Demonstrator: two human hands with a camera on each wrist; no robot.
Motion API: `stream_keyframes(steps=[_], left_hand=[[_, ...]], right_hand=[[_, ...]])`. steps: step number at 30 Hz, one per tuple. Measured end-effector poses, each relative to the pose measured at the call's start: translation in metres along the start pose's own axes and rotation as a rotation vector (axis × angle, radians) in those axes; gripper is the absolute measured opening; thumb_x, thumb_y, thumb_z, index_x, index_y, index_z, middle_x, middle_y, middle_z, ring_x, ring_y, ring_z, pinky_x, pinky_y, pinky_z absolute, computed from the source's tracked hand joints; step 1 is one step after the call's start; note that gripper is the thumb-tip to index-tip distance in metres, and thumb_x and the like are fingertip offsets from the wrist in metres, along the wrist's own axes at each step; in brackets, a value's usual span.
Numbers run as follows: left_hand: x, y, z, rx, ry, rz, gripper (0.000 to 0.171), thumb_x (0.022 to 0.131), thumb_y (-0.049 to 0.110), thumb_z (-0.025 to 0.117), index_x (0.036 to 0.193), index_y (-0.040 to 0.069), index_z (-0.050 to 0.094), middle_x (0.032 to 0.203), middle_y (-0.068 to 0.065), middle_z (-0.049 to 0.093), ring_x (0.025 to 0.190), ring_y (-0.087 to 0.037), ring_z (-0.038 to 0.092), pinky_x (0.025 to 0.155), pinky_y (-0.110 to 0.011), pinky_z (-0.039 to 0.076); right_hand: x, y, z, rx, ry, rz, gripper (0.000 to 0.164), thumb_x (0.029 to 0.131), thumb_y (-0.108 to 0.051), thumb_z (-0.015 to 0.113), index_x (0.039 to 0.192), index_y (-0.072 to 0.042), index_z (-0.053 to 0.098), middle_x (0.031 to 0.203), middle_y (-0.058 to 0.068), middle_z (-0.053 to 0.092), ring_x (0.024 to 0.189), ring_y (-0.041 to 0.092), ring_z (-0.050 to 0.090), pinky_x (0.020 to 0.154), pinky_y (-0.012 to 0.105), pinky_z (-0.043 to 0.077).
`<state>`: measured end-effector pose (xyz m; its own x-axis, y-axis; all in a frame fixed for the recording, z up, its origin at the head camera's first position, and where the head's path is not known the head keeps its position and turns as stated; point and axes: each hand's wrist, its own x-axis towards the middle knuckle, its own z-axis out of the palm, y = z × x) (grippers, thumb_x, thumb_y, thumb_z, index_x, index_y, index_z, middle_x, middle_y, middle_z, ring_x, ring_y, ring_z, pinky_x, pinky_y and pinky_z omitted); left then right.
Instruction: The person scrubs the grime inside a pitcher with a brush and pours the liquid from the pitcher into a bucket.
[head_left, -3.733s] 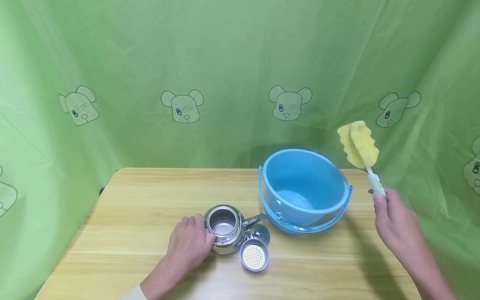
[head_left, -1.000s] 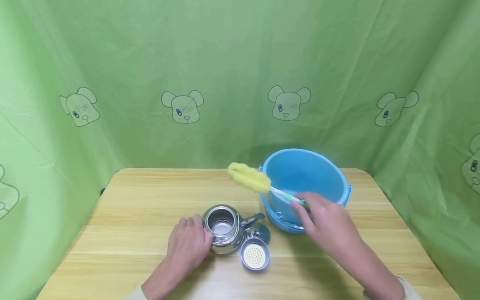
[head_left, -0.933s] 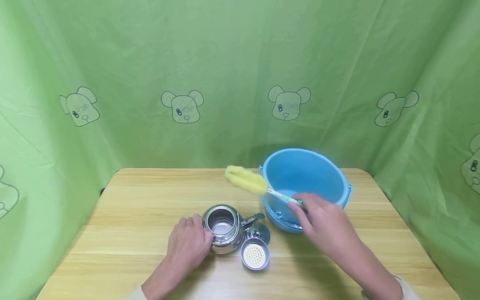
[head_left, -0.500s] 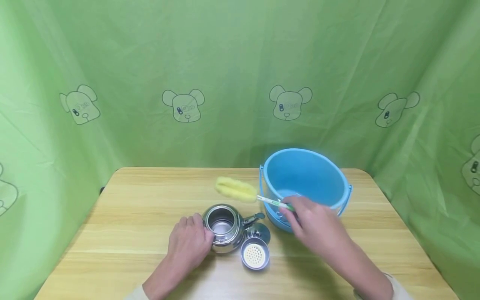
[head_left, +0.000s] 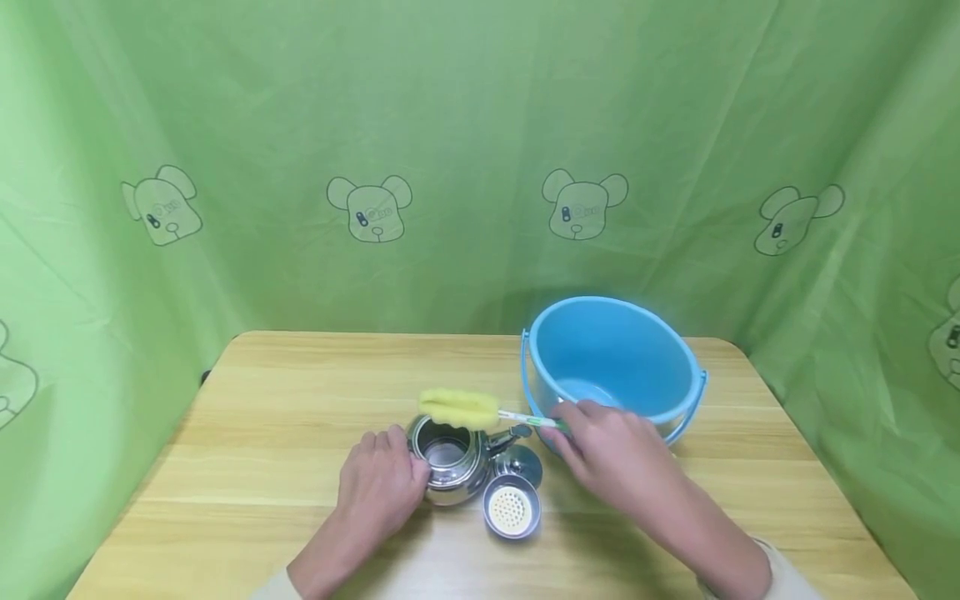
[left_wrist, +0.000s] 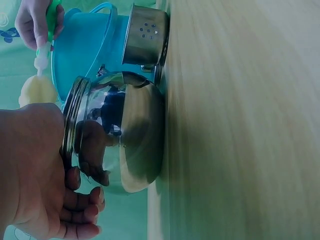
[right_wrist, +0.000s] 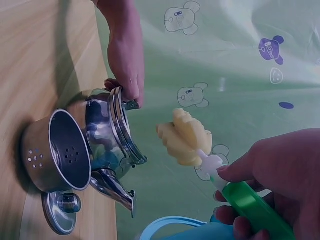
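A sponge brush [head_left: 459, 410] held over the open mouth of a steel teapot [head_left: 450, 493].
The right hand [head_left: 617, 443] is clamped on the brush's green-and-white handle; the yellow head lies above the teapot's mouth, apart from the rim. The left hand [head_left: 381, 482] grips the teapot at its handle side, fingers curled, though the handle is mostly hidden and the exact hold is hard to make out. The teapot stands upright on the wooden table [head_left: 300, 400], spout to the right. Near the spout lies the lid [head_left: 529, 465], knob up, and just beside it a perforated cup [head_left: 512, 507] stands mouth up. Farther back to the right stands a blue bucket [head_left: 611, 354], before a green curtain [head_left: 480, 100].
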<state>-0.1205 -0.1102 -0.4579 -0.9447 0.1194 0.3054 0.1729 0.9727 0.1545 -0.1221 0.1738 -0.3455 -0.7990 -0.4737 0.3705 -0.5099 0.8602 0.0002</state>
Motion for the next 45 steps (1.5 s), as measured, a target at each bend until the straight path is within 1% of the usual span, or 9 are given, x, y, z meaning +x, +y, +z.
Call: stream_keyframes(steps=[6, 15, 20, 24, 28, 33, 38, 41, 45], left_hand=[[0.000, 0.000, -0.001, -0.006, -0.006, -0.005, 0.022, 0.090, 0.024, 0.049, 0.075, 0.014, 0.039, 0.063, 0.001, 0.036, 0.059, -0.016, 0.030, 0.056, -0.024, 0.023], [-0.001, 0.001, -0.001, 0.004, 0.023, -0.001, 0.020, 0.089, 0.022, 0.049, 0.074, 0.013, 0.039, 0.062, 0.001, 0.035, 0.058, -0.016, 0.030, 0.054, -0.024, 0.021], [-0.002, 0.001, -0.001, -0.004, 0.035, 0.004, 0.021, 0.090, 0.022, 0.049, 0.073, 0.013, 0.040, 0.061, 0.001, 0.035, 0.057, -0.015, 0.029, 0.053, -0.023, 0.021], [-0.001, 0.002, -0.003, 0.010, 0.040, 0.014, 0.019, 0.090, 0.020, 0.049, 0.074, 0.013, 0.041, 0.062, 0.002, 0.035, 0.057, -0.015, 0.029, 0.054, -0.024, 0.021], [-0.001, 0.002, -0.004, 0.025, 0.032, 0.014, 0.018, 0.090, 0.019, 0.048, 0.074, 0.013, 0.041, 0.062, 0.001, 0.035, 0.057, -0.015, 0.029, 0.054, -0.024, 0.020], [-0.001, 0.001, -0.003, 0.018, 0.009, -0.002, 0.019, 0.090, 0.020, 0.047, 0.075, 0.013, 0.040, 0.062, 0.001, 0.036, 0.058, -0.016, 0.030, 0.054, -0.024, 0.021], [0.000, 0.001, -0.002, 0.007, -0.001, -0.012, 0.020, 0.090, 0.022, 0.046, 0.074, 0.013, 0.039, 0.062, 0.000, 0.036, 0.058, -0.017, 0.031, 0.054, -0.025, 0.023], [0.000, 0.001, -0.001, 0.003, -0.008, -0.014, 0.020, 0.090, 0.023, 0.047, 0.074, 0.013, 0.039, 0.062, 0.000, 0.037, 0.059, -0.017, 0.031, 0.054, -0.025, 0.023], [0.001, 0.001, -0.002, 0.004, -0.026, -0.018, 0.021, 0.091, 0.023, 0.048, 0.075, 0.013, 0.040, 0.063, -0.001, 0.037, 0.059, -0.018, 0.032, 0.055, -0.026, 0.024]], right_hand=[[0.004, -0.006, 0.001, -0.042, -0.016, -0.024, 0.020, 0.091, -0.035, 0.077, 0.101, -0.017, 0.074, 0.081, -0.003, 0.070, 0.065, 0.012, 0.060, 0.055, 0.028, 0.050], [0.009, -0.014, 0.006, -0.099, -0.015, -0.086, 0.020, 0.090, -0.037, 0.078, 0.091, -0.019, 0.070, 0.070, -0.005, 0.062, 0.059, 0.010, 0.054, 0.051, 0.025, 0.043], [0.011, -0.016, 0.009, -0.125, -0.025, -0.110, 0.019, 0.089, -0.037, 0.079, 0.096, -0.021, 0.073, 0.070, -0.006, 0.063, 0.056, 0.010, 0.053, 0.048, 0.023, 0.040], [0.012, -0.015, 0.012, -0.151, 0.000, -0.145, 0.019, 0.088, -0.038, 0.079, 0.096, -0.022, 0.073, 0.067, -0.006, 0.060, 0.054, 0.009, 0.048, 0.045, 0.021, 0.034], [0.014, -0.015, 0.014, -0.179, 0.027, -0.180, 0.020, 0.087, -0.038, 0.080, 0.092, -0.020, 0.073, 0.066, -0.005, 0.060, 0.054, 0.009, 0.048, 0.043, 0.021, 0.032], [0.017, -0.016, 0.014, -0.211, 0.023, -0.198, 0.023, 0.086, -0.038, 0.082, 0.086, -0.018, 0.072, 0.064, -0.005, 0.058, 0.052, 0.010, 0.044, 0.042, 0.021, 0.030], [0.021, -0.018, 0.011, -0.274, 0.030, -0.228, 0.025, 0.085, -0.039, 0.082, 0.077, -0.019, 0.071, 0.063, -0.004, 0.057, 0.052, 0.011, 0.044, 0.042, 0.023, 0.031], [0.025, -0.021, 0.007, -0.320, 0.029, -0.245, 0.025, 0.084, -0.036, 0.083, 0.072, -0.019, 0.069, 0.063, -0.004, 0.057, 0.053, 0.011, 0.044, 0.041, 0.023, 0.032], [0.031, -0.027, 0.001, -0.336, -0.017, -0.245, 0.019, 0.078, -0.020, 0.084, 0.069, -0.018, 0.068, 0.061, -0.004, 0.055, 0.053, 0.010, 0.041, 0.041, 0.023, 0.030]])
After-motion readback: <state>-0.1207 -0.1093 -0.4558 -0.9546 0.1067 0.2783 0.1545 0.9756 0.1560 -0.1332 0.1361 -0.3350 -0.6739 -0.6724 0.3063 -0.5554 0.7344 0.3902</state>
